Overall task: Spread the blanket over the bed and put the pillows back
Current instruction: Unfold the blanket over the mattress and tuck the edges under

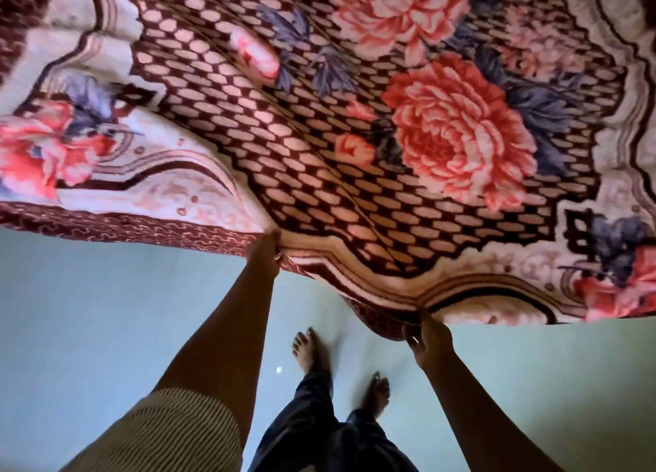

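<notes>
Left hand (264, 255) is closed tight on the near hem of the floral blanket (319, 134), fingers curled round a bunched fold of the maroon border, arm stretched straight out. Right hand (429, 336) grips the same hem further along and lower in the view. Its thumb is on the cream band of the pattern and its fingers (411, 338) are tucked under the edge, slightly spread. Between the two hands the hem sags in a shallow curve.

The blanket fills the whole upper part of the view, held up and fanned out ahead of the person, with its pink peonies, blue-grey leaves and brown lattice facing the camera. A striped sleeve (170, 432) covers the left upper arm. Below, dark trousers (319, 418) and bare feet (309, 354) stand on a pale green surface (88, 312); whether that is floor or sheet I cannot tell.
</notes>
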A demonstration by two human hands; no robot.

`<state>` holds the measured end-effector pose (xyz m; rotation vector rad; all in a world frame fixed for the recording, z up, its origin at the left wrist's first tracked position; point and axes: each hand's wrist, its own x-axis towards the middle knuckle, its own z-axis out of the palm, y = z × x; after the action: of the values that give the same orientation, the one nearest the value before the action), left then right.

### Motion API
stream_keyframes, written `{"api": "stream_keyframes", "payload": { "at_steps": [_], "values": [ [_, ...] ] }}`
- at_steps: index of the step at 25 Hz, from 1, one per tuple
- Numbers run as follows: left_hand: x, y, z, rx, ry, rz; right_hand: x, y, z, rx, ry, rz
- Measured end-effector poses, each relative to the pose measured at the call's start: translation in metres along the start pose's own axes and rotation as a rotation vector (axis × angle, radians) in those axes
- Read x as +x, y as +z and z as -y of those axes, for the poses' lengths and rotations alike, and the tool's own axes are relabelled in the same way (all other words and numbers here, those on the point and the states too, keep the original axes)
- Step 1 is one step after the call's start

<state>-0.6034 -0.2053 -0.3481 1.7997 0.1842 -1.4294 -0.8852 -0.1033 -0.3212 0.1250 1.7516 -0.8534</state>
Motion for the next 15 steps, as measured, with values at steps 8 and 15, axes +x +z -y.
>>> {"api": "stream_keyframes", "payload": {
  "at_steps": [8,15],
  "values": [
    [-0.045,-0.079,0.067,0.308,0.225,-0.184,-0.06,0.092,-0.036,-0.309,0.029,0.306],
    [-0.073,-0.149,0.017,0.017,0.2,-0.033,-0.128,0.159,-0.06,-0.528,-0.099,0.661]
  ]
}}
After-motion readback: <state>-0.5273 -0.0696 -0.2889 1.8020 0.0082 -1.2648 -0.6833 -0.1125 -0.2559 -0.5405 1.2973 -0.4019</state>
